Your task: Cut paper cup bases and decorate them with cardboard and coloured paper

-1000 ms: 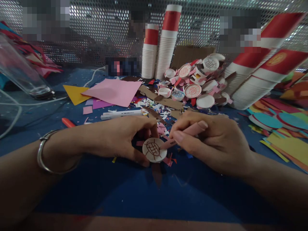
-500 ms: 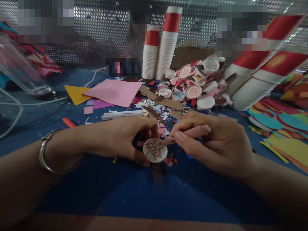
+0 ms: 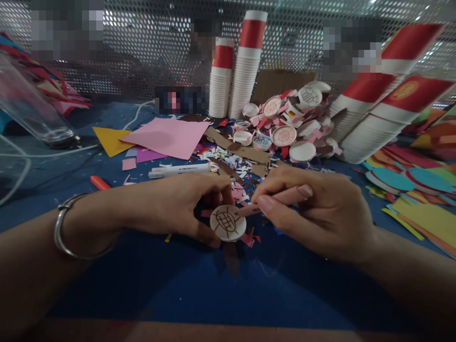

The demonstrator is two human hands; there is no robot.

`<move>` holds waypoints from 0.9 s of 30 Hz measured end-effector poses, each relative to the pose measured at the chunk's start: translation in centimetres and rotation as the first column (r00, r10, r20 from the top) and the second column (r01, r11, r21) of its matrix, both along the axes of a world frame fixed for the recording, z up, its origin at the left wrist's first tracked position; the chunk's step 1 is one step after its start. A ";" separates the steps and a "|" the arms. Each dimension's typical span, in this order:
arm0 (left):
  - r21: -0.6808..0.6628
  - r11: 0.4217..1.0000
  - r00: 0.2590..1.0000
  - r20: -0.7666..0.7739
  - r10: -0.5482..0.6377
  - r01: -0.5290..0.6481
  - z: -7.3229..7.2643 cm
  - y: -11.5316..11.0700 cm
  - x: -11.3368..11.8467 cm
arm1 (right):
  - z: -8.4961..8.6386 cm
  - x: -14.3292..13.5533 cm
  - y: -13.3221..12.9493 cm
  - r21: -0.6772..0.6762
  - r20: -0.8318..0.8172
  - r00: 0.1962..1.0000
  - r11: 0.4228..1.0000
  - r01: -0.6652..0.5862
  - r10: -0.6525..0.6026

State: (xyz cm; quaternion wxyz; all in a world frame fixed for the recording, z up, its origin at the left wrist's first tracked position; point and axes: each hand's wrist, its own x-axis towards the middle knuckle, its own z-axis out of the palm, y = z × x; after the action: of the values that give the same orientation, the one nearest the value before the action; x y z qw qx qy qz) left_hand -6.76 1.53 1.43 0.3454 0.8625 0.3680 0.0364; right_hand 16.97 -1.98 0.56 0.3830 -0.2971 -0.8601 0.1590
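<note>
My left hand [image 3: 199, 204] grips a small round white paper piece [image 3: 233, 233] between thumb and fingers, low over the blue table. Brown lines on its face form an oval with a grid inside and short strokes around it. Pink paper strips stick out beneath its rim. In my right hand [image 3: 313, 209] is a brownish-pink marker [image 3: 285, 195], pinched between thumb and fingers. Its tip meets the upper right part of the disc's face. A silver bangle circles my left wrist.
Behind my hands lie paper scraps [image 3: 228, 159], white markers [image 3: 180, 170] and pink paper [image 3: 171, 135]. A heap of decorated discs [image 3: 284, 136] stands before stacked paper cups [image 3: 245, 76]. More cups [image 3: 377, 118] lean at right, near coloured paper [image 3: 427, 213]. A clear container [image 3: 35, 104] tilts at left.
The whole view has shifted slightly. Both hands keep their hold, and the marker tip stays at the disc's upper right with hardly any movement.
</note>
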 end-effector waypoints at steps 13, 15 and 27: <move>0.018 1.000 1.000 -0.017 0.008 -0.008 0.1 0.0 -0.1 | -0.1 0.1 -0.2 -0.079 -0.042 0.999 0.997 -0.025 0.022; 0.028 1.000 1.000 -0.023 0.009 -0.009 0.2 0.0 0.0 | -0.1 0.1 -0.2 -0.085 -0.047 0.999 0.996 -0.021 0.017; -0.005 1.000 1.000 0.015 -0.006 0.006 0.0 0.2 0.0 | -0.1 -0.1 -0.5 -0.173 -0.058 0.996 0.981 -0.083 0.074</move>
State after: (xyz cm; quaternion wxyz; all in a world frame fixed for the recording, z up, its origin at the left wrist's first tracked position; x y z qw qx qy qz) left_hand -6.77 1.69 1.45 0.3506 0.8624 0.3628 0.0408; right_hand 16.87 -2.48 0.45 0.3708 -0.2912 -0.8438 0.2565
